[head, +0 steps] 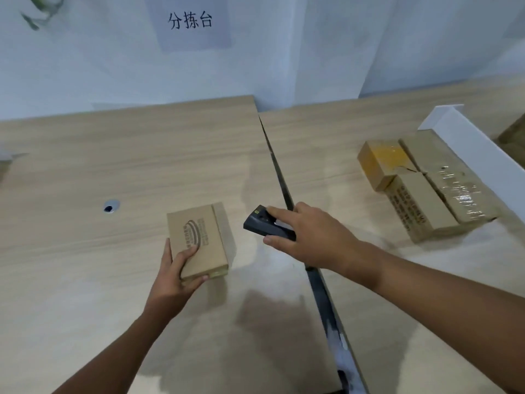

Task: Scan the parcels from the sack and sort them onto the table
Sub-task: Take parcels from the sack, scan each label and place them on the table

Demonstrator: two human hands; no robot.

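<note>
A small brown cardboard parcel (199, 240) with a printed logo sits on the left wooden table (113, 166). My left hand (176, 271) grips its near left corner, thumb on top and fingers underneath. To its right, my right hand (306, 237) holds a dark handheld scanner (264, 223), whose head points left toward the parcel. The scanner hangs just above the gap between the two tables. No sack is in view.
Several brown cardboard parcels (420, 180) lie grouped on the right table (326, 137), beside a long white box (477, 146). A round cable hole (111, 207) is in the left table. A paper sign (190, 21) hangs on the white wall behind.
</note>
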